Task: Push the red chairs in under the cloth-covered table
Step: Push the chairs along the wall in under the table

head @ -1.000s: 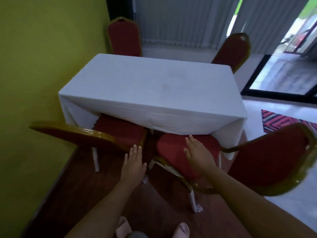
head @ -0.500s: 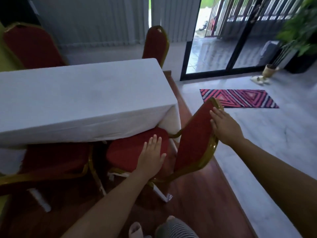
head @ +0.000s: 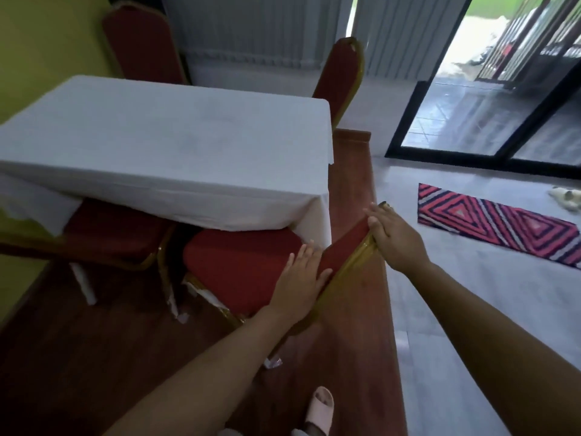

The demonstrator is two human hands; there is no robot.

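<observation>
The table (head: 176, 143) under a white cloth fills the left centre. A red chair with a gold frame stands at its near right corner, its seat (head: 239, 269) partly under the cloth's edge. My left hand (head: 301, 275) lies flat and open on the rear of that seat. My right hand (head: 393, 237) is wrapped over the top of its backrest (head: 345, 247). A second red chair (head: 110, 234) sits to the left, its seat partly under the cloth. Two more red chairs (head: 141, 45) (head: 339, 73) stand at the far side.
A yellow wall (head: 37, 42) runs close along the left. The dark wooden floor (head: 78, 357) ends in a raised edge to my right, with pale tiles beyond. A striped rug (head: 496, 228) lies there before glass sliding doors (head: 471, 114). My sandalled foot (head: 320, 410) is below.
My right hand went from the seat to the backrest top and stays there. My left hand moved onto the seat, then to its rear. The chair has turned edge-on beside the table corner.
</observation>
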